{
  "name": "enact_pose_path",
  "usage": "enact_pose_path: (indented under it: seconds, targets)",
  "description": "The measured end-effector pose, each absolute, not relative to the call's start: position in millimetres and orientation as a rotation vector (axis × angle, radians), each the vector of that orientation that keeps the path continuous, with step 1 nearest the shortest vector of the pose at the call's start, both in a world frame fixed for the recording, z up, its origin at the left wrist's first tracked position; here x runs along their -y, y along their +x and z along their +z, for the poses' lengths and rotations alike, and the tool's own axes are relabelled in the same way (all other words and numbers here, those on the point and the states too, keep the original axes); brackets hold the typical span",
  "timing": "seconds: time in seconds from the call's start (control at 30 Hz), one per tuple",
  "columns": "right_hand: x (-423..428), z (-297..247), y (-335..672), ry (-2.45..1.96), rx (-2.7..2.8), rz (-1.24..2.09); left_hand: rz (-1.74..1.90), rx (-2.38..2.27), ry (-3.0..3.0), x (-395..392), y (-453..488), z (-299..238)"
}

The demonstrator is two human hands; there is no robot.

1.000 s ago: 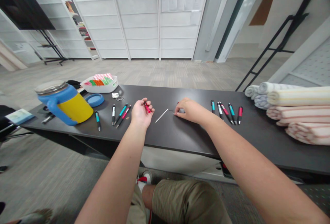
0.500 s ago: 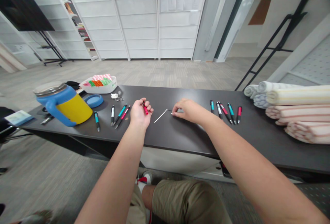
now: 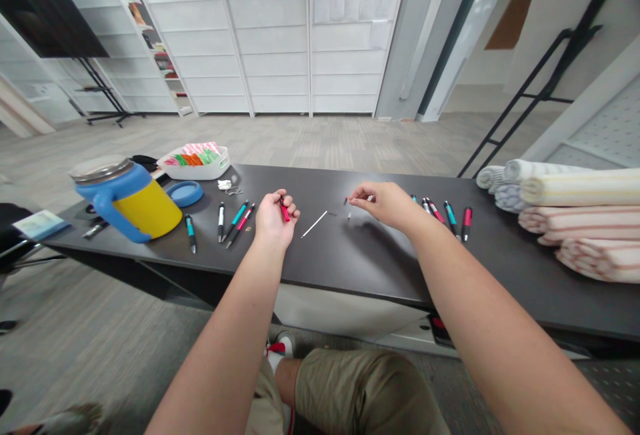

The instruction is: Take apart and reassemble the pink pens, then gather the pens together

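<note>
My left hand (image 3: 275, 220) is closed around a red pen barrel (image 3: 285, 211), palm up above the table. My right hand (image 3: 379, 203) pinches at a small red-and-dark pen part (image 3: 346, 200) by its fingertips. Just below those fingers stands a small silver pen tip (image 3: 349, 215). A thin white ink refill (image 3: 314, 224) lies slanted between my hands, with a small spring (image 3: 332, 214) close to its upper end.
Pens (image 3: 233, 223) in several colours lie left of my left hand; more pens (image 3: 451, 219) are at the right, partly behind my right hand. A blue-and-yellow mug (image 3: 150, 203), a blue lid (image 3: 185, 193) and a white basket (image 3: 219, 169) stand left. Rolled cloths (image 3: 580, 218) are stacked right.
My right hand has moved up and to the right, away from the refill. The spring and silver tip now show on the table. My left hand keeps its hold on the red barrel.
</note>
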State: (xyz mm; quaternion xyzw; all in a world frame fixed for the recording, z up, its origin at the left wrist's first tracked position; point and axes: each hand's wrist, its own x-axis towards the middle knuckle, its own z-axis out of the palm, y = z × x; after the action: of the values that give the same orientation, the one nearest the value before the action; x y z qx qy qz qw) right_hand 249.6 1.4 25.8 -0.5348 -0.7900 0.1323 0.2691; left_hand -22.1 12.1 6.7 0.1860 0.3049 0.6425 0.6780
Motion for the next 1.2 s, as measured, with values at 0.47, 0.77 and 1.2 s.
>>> enact_pose_path:
  seconds: [0.47,0.77,1.2]
  targets:
    - [-7.5,17.5,251.8,-1.386,2.267,0.401,1.444,-0.689,0.413,-14.1,-22.0,4.5]
    - [-10.6,12.7,252.1,-1.355,2.255,0.401,1.443,-0.693,0.401,-14.2,-22.3,4.4]
    - [-10.8,12.6,251.3,-1.385,2.254,0.405,1.44,-0.695,0.399,-13.7,-22.1,5.2]
